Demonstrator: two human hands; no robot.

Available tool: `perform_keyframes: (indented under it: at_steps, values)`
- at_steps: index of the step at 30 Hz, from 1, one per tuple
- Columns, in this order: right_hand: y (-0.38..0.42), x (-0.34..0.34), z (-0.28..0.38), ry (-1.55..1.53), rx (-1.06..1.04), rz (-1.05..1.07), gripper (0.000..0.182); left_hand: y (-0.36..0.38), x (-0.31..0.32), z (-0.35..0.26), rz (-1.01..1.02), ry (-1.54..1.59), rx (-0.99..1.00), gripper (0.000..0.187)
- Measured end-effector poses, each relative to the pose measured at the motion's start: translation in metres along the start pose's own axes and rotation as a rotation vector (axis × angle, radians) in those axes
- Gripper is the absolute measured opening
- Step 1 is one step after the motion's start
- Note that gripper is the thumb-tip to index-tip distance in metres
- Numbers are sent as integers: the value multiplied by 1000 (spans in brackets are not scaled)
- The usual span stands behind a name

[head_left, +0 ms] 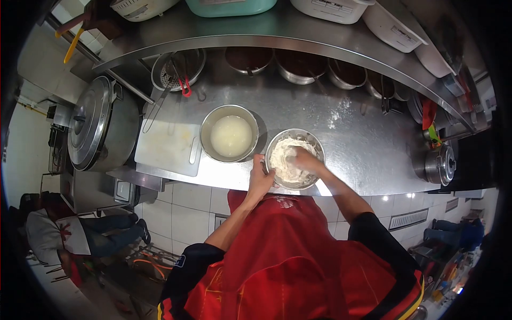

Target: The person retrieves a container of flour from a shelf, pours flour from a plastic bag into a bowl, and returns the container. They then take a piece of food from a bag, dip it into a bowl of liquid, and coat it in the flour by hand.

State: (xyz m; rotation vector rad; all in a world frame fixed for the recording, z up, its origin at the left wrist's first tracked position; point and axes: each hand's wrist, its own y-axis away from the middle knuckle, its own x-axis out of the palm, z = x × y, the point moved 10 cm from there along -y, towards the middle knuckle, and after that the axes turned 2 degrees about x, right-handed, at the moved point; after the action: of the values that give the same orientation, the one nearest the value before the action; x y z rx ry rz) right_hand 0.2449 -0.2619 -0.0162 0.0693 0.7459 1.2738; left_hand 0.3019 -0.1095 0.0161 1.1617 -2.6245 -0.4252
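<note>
A steel bowl (pixel 321 151) stands near the front edge of the metal counter, with pale floury dough (pixel 284 160) inside. My left hand (pixel 260 177) grips the bowl's left rim, its fingers closed on it. Down in the dough, my right hand (pixel 305 161) is smeared by motion and its fingers are hidden. Just left of the bowl stands a metal pot (pixel 204 140) holding a cloudy, pale liquid (pixel 231 136).
A white cutting board (pixel 165 149) lies left of the pot, beside a large lidded pot (pixel 101 122). Several pots of dark sauce (pixel 301 64) line the back under a steel shelf (pixel 277 40). Flour (pixel 335 111) is scattered on the counter (pixel 368 144). Other people stand at far left and right.
</note>
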Motion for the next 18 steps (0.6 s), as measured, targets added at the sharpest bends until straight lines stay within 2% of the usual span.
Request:
perform_keyframes:
  at_steps: [2,6,7,10,11,14,15,18]
  values:
    - [5,10,-18,-721,186,216,54,-1,-1,7,23,-15,-51,44]
    - [3,-21,-1,454,-60,-42,57,-3,7,12,89,-24,-119,56]
    - [12,-17,-3,652,-54,-93,65,-2,10,12,100,-5,-128,60]
    - [38,0,24,639,-3,-8,72,1,19,36,100,177,-339,74]
    - [43,12,31,673,-22,42,77,-2,21,37,124,155,-327,75]
    - [32,35,34,771,-185,95,63,-11,23,36,178,123,-310,79]
    - [28,41,35,818,-314,85,61,-13,24,34,185,139,-323,80]
    - [23,45,32,647,-362,180,56,-17,21,43,186,164,-359,80]
